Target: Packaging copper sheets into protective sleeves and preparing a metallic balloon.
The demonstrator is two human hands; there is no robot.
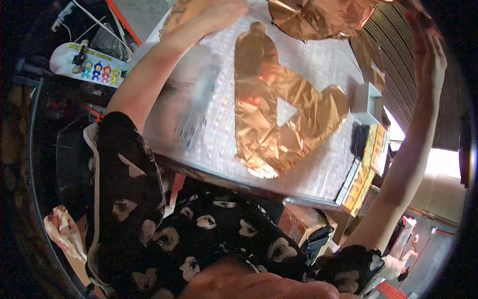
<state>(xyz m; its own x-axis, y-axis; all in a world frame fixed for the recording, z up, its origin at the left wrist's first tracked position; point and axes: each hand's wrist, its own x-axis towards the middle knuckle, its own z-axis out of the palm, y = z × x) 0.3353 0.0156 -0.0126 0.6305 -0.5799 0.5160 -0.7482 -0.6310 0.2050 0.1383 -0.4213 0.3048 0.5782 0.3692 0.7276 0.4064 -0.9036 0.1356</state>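
A flat copper-coloured foil balloon (259, 107), shaped like a numeral with a triangular hole, lies on the pale table (219, 144). My left arm reaches across the table's left side. My left hand (224, 15) is at the far edge, beside another piece of copper foil (181, 17) partly under the forearm; its fingertips are hard to make out. More crumpled copper foil (318, 20) lies at the far middle and hangs down at the right. My right hand (429, 47) is raised at the far right, past the table, fingers stretched upward and apart from the flat balloon.
A small pale box (367, 102), a black object (359, 140) and a yellow lettered box (366, 174) line the table's right edge. Clear plastic (191, 109) lies on the left. Beyond it is a white board with cartoon figures (89, 65). Cardboard boxes (301, 222) stand below the table.
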